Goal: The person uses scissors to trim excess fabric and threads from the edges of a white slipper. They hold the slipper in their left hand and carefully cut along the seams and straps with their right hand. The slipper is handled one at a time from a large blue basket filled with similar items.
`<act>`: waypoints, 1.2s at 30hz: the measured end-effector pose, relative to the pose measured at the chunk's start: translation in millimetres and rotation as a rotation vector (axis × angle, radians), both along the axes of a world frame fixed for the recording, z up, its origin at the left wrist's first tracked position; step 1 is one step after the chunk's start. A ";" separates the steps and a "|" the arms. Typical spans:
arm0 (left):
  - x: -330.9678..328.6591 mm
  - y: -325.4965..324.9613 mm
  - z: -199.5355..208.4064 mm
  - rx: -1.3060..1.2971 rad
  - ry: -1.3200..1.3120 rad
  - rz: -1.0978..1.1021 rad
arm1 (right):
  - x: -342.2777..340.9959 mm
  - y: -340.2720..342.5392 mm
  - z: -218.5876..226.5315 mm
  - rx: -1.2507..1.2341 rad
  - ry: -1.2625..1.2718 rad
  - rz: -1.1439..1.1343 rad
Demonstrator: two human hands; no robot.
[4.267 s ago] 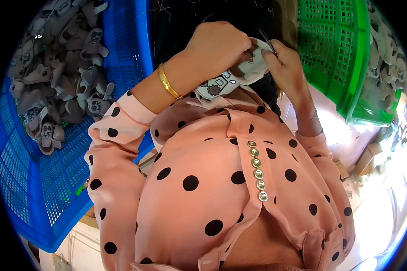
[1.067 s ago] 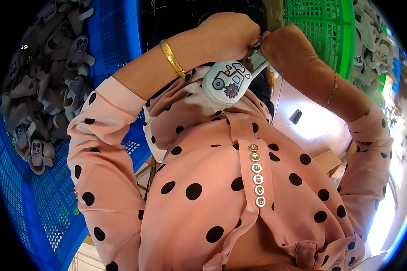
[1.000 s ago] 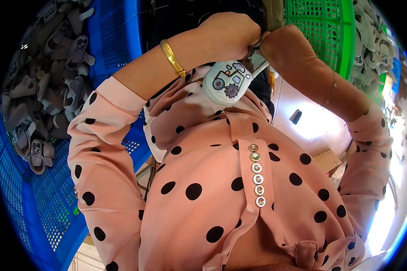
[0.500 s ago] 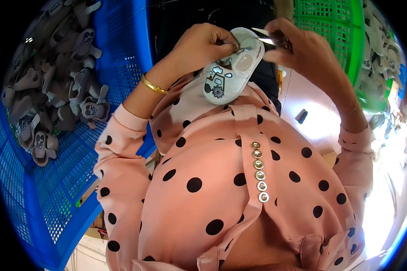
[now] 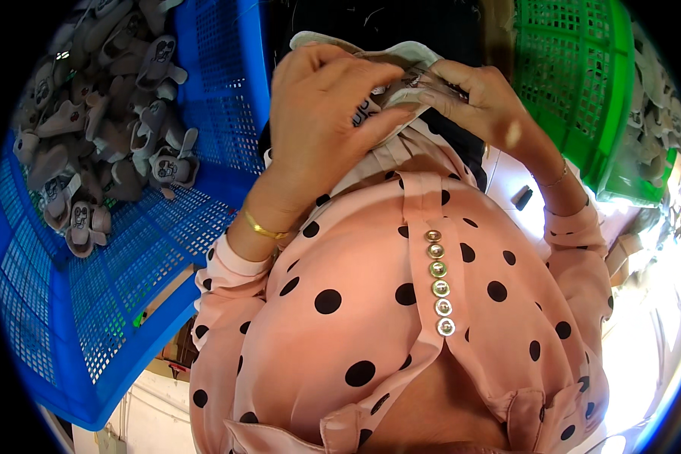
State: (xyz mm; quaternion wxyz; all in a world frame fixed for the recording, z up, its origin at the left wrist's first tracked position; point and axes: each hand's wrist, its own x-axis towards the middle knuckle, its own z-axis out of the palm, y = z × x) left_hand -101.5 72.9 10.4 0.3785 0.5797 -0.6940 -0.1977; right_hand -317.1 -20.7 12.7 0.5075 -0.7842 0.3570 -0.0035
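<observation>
Shoe [image 5: 413,54] matt cloth; bangle [image 5: 260,226] glossy metal.

The left hand [image 5: 325,113] covers much of the pale shoe [image 5: 411,54], leaving only a scrap of its dark printed design [image 5: 362,113] in view, and how its fingertips meet the shoe is hidden. The right hand [image 5: 477,102] has its palm out of sight. The top edge crops the blue basket [image 5: 221,45] and green basket [image 5: 571,98]. A dark object [image 5: 522,198] on the floor [image 5: 505,174] is too small to tell.
</observation>
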 end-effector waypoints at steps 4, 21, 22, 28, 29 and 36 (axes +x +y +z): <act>-10.6 -0.9 -11.1 -0.079 -0.055 0.004 | 4.6 1.6 2.0 -0.019 -0.036 -0.023; 12.0 14.8 7.3 0.609 0.548 0.075 | 18.0 -13.2 2.5 -0.032 0.004 -0.056; 9.1 13.9 5.0 0.514 0.429 0.036 | 19.3 -13.3 2.8 -0.033 0.000 -0.068; 2.8 8.6 -27.1 0.374 0.363 -0.093 | 21.8 -17.4 8.0 0.033 0.092 -0.070; 4.5 7.7 -22.4 0.520 0.490 -0.095 | 20.0 -18.2 7.7 0.031 0.095 -0.063; 0.3 2.1 11.8 0.930 1.098 -0.013 | 23.1 -9.0 20.2 -0.052 -0.103 -0.266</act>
